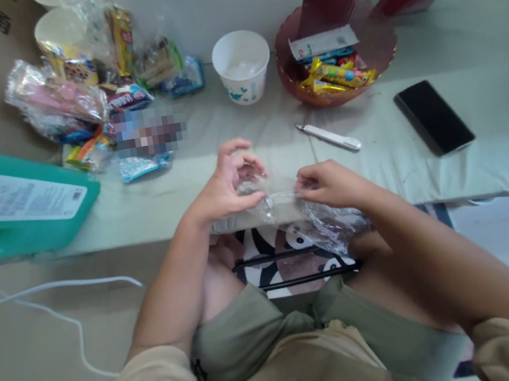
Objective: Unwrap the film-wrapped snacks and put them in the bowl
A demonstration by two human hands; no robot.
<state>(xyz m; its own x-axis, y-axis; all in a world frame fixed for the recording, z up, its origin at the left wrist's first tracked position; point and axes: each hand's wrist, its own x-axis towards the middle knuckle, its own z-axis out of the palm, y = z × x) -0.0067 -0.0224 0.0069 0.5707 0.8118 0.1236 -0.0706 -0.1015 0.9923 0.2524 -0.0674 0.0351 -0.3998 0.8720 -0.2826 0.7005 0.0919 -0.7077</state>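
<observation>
Clear crinkly plastic wrap point(334, 220) spans the space between my hands and hangs over the table's front edge. My right hand point(331, 183) is closed, pinching the plastic between thumb and fingers. Opposite it, my left hand point(234, 181) has its fingers curved and its thumb apart, with part of the plastic at its fingers and thumb. Whether the left hand grips it is hard to make out. Just beyond the right hand lies a slim white-handled tool point(329, 136) with a metal tip.
A white paper cup point(242, 67) and a reddish bowl point(341, 96) of wrapped snacks stand behind my hands. Left are a pile of snack packets point(124, 98) and a green container point(75, 187). A black phone point(433, 117) lies right. A white cable point(69, 316) runs below.
</observation>
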